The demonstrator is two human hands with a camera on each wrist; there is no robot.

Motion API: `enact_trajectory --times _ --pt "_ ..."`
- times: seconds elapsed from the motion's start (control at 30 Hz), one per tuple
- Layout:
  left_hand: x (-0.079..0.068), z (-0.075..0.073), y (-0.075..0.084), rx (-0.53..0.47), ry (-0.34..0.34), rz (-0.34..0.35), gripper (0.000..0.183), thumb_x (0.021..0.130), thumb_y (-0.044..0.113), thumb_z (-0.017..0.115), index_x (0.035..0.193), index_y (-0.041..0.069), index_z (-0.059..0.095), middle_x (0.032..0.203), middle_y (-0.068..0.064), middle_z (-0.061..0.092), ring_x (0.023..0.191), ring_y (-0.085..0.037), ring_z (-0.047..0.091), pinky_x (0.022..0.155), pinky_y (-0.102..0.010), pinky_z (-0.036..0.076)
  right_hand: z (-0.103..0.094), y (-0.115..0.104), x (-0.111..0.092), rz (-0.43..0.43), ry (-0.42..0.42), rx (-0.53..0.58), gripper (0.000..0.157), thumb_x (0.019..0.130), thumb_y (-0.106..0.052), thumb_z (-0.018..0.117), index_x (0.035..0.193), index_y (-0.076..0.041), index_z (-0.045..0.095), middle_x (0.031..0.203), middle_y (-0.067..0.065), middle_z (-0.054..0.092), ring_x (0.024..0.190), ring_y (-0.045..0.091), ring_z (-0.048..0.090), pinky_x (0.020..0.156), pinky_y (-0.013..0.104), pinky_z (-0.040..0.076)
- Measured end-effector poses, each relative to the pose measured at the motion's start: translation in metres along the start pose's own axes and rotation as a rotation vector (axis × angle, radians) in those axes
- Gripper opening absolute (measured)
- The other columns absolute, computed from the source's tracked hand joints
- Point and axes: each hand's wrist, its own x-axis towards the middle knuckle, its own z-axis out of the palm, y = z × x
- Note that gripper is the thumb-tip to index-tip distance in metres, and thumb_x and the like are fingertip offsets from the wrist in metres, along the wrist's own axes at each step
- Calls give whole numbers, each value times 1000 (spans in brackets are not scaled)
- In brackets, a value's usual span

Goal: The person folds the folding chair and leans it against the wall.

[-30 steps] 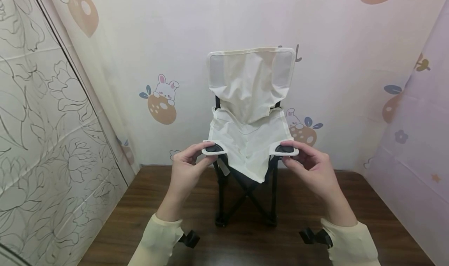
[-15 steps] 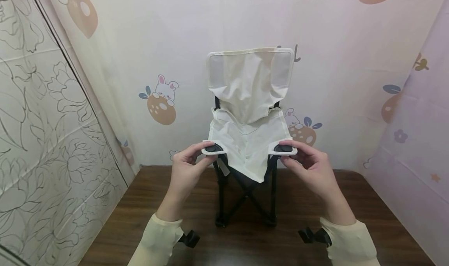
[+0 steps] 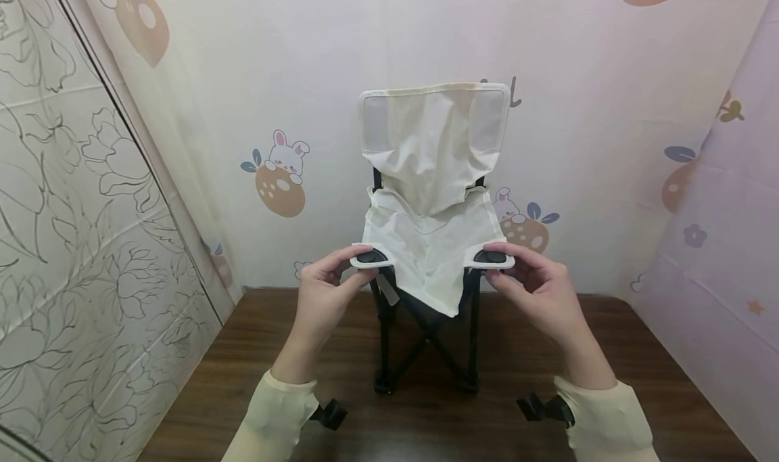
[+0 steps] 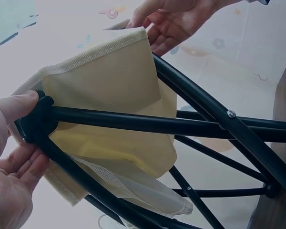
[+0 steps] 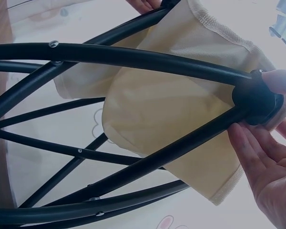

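Folding chair [image 3: 429, 239], cream-covered, upright mid-surface [image 3: 274, 354], toward the far side. Left hand [image 3: 321, 283]: finger and thumb pinching its near left corner. Right hand [image 3: 541, 286]: likewise, near right corner. Judged risk: unequal squeezing could skew or topple the crossed frame [image 3: 385, 340].

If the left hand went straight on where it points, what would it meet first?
The left hand pinches the chair's black corner piece; just past it, the white seat fabric looks first in line, though depth is unclear.

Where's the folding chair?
In the head view, the folding chair stands just right of centre on the table, its front corners held by the left hand and the right hand.
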Motion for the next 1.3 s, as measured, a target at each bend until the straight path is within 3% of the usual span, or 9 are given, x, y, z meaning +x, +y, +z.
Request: enact_trajectory --times 1.3 --pt "7 0 -1 3 -9 4 35 92 -6 84 126 3 80 124 -14 79 122 -27 74 102 -34 60 8 -4 7 23 22 -2 42 96 12 75 137 4 70 119 3 76 96 14 69 85 20 61"
